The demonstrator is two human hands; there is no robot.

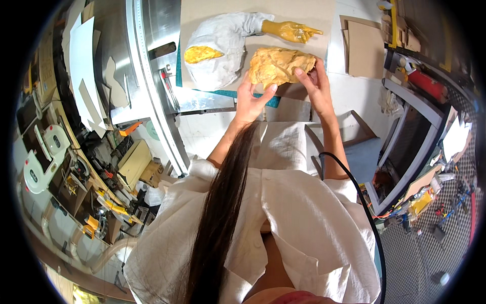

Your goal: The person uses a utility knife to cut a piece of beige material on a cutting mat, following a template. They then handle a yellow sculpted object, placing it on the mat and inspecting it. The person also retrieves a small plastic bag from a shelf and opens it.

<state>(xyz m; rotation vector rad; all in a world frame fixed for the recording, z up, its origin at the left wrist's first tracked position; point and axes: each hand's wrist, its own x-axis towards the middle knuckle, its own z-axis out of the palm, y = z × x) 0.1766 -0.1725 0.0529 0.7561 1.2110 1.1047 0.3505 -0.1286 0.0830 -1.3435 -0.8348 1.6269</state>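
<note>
Between my two hands is a rough, ochre-yellow rock-like piece with a creased, uneven surface. My left hand grips its lower left side, thumb along the near edge. At its right end my right hand closes on it, thumb on top and fingers behind. Just beyond lies a sculpted arm with a light grey cloth-like sleeve. A yellow-brown sculpted hand comes out of the sleeve, one finger pointing right. On the sleeve's left side a bright yellow patch shows.
A brown board lies under the pieces, over a green cutting mat. To the left runs a long metal rail. Cardboard sheets are at the right, near a chair. A black cable passes my right arm.
</note>
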